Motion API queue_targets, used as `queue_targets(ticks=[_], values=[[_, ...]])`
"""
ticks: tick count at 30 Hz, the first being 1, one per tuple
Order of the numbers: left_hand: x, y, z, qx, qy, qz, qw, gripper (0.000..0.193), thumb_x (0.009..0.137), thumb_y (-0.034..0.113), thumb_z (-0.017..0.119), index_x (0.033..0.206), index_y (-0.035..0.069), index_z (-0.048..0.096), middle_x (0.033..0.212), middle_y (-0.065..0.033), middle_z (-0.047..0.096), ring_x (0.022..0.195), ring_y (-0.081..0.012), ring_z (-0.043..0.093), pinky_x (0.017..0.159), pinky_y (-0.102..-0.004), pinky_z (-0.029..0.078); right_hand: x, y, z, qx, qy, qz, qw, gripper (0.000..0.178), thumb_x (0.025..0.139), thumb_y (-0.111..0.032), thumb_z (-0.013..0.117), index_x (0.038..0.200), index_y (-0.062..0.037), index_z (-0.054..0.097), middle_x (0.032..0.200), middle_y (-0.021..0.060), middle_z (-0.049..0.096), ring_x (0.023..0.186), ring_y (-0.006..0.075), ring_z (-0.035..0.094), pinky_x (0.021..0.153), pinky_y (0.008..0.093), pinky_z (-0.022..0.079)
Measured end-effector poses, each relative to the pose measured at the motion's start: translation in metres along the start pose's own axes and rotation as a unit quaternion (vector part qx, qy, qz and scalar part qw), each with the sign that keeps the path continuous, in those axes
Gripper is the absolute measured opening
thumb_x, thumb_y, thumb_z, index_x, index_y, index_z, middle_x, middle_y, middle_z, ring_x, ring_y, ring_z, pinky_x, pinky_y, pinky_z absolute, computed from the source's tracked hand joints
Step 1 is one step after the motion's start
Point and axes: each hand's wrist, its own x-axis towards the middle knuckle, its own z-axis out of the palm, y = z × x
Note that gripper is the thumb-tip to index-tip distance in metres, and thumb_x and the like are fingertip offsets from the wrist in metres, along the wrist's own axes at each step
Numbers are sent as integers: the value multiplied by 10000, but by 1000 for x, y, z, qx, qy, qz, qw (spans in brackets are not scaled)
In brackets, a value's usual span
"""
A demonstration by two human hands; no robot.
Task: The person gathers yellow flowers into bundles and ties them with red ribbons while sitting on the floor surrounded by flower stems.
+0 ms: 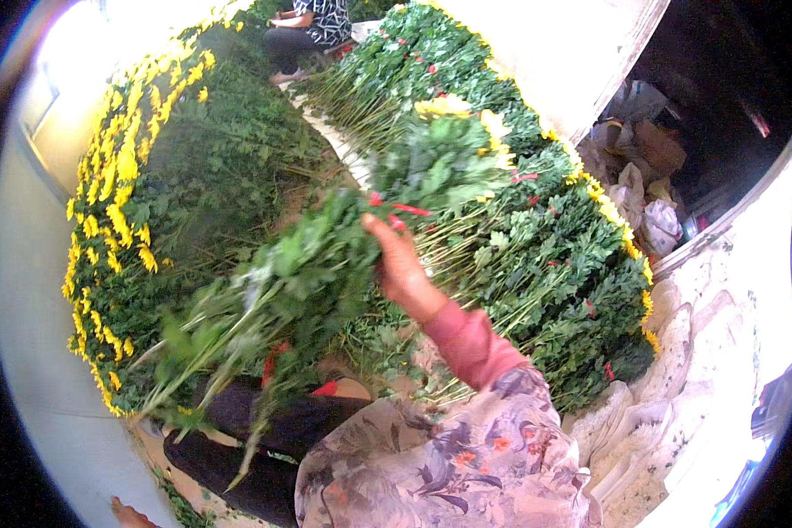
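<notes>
My right hand (400,268) is closed around a large leafy bunch of yellow chrysanthemums (312,264), lifted across the middle of the view. The yellow heads point up and away to the right; the cut stems slant down to the left over my dark-trousered legs. A red tie (405,209) shows beside my fingers. The leaves are partly smeared by motion. Only the fingers of my left hand (132,513) show at the lower left edge, apart from the flowers and with nothing visible in them; the rest is cut off.
Tied chrysanthemum bunches (537,255) lie in a long row on the right, yellow heads outward. More yellow chrysanthemums (119,189) are heaped along the left wall. Another person (312,31) sits at the far end. Crumpled pale sheeting (651,414) and plastic bags (660,224) lie right.
</notes>
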Motion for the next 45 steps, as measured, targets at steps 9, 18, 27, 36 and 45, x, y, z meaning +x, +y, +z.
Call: queue_targets(ticks=[9, 18, 27, 36, 45], values=[[-30, 37, 69, 13, -205, -249, 946, 295, 870, 288, 666, 924, 1, 624, 671, -103, 578, 457, -166, 391, 419, -341, 306, 109, -180, -278, -354, 257, -131, 890, 921, 702, -554, 785, 1310, 64, 472, 1162, 154, 627, 1054, 263, 586, 914, 369, 474], [-57, 120, 88, -75, -274, -246, 927, 237, 875, 243, 676, 981, 38, 625, 702, -53, 568, 546, -128, 448, 489, -289, 370, 86, -107, -477, -551, 373, -9, 747, 428, 877, -383, 682, 1050, 3, 615, 865, 117, 655, 749, 176, 665, 552, 312, 532], [-67, 127, 112, -136, -268, -140, 943, 128, 823, 81, 651, 931, 16, 676, 782, -7, 648, 627, -72, 517, 517, -246, 396, 73, 47, -250, -382, 59, 105, 916, 398, 951, -264, 596, 1265, -28, 532, 1093, 98, 653, 863, 188, 671, 682, 336, 572], [-229, 250, 161, -143, -392, 233, 878, 227, 763, 74, 676, 981, 140, 669, 814, -103, 678, 694, -281, 670, 590, -393, 538, 83, 53, 73, -545, -290, -103, 780, 231, 984, -163, 542, 1135, -5, 620, 982, 61, 679, 829, 113, 635, 737, 251, 511], [-275, 229, 162, -15, -672, 325, 665, 355, 796, 365, 701, 1011, 107, 587, 864, -92, 607, 854, -306, 625, 724, -451, 478, 35, 347, 149, -610, -669, -135, 402, 391, 847, -261, 687, 1175, -60, 612, 1098, 165, 652, 996, 364, 623, 863, 431, 506]])
